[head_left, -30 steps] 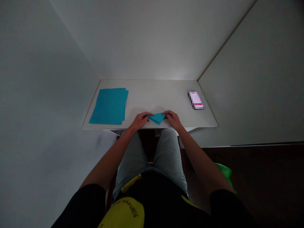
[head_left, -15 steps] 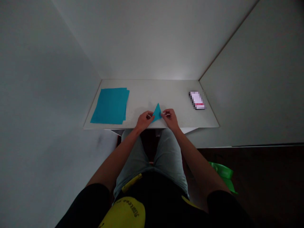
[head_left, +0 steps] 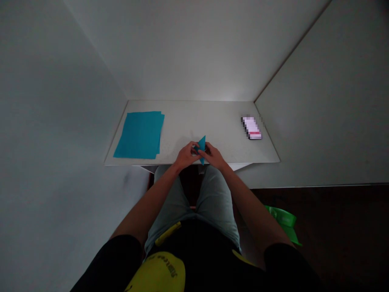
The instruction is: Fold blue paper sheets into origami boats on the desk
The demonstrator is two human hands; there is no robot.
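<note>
A small piece of folded blue paper is held between my two hands above the front edge of the white table. My left hand has its fingers closed on the paper's left side. From the other side, my right hand pinches the same piece, its thumb across the front. One pointed end shows above the fingers and another below them. Fingers cover the middle of the paper, so its folds there are hidden.
Larger blue paper sheets lie stacked on the table's left. A phone, its screen blurred, lies on the right side. Walls border the table at the back and both sides. A green plastic object is low on the right.
The folded paper has gone from a broad triangle to a narrower shape, turned more edge-on. My hands have come closer together around it.
</note>
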